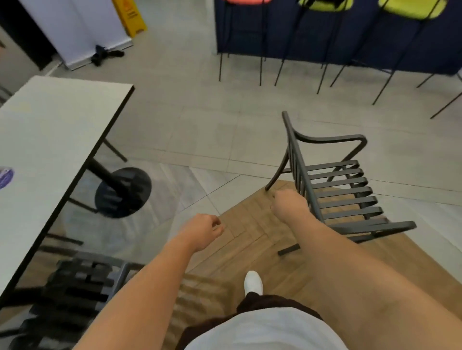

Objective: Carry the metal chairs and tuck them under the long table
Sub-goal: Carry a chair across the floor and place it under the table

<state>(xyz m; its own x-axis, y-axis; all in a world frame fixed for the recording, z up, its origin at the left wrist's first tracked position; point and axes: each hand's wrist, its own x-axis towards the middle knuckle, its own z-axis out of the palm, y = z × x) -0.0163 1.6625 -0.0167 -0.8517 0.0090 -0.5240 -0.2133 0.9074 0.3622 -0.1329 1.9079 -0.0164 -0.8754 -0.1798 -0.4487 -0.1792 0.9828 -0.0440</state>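
1. Right hand [290,203]: fingers curled round the top rail of the dark grey slatted metal armchair [335,184], gripping the backrest from behind; fingertips hidden behind the rail.
2. Left hand [205,229]: fingers loosely curled, holding nothing, hanging free over the floor between the table and the armchair.
3. Armchair is to the person's right, seat facing away to the right, tilted; whether all legs touch the floor, cannot tell. It sits over the edge of the wood-pattern floor patch [250,239], well apart from the table.
4. Long white-topped table with black edge [50,140] on the left, on a black pedestal with round base [123,192].
5. Second dark slatted metal chair [75,292] is under the table at lower left, blurred.
6. Person's white shoe [253,282] on the wood-pattern patch, white shirt and dark shorts at bottom edge.
7. Far side: thin-legged black-frame chairs with yellow-green seats [410,8] and one pink-orange seat [246,1] against a dark blue wall; yellow floor sign [130,16] and a white panel [82,27] upper left; grey tile floor [200,120].
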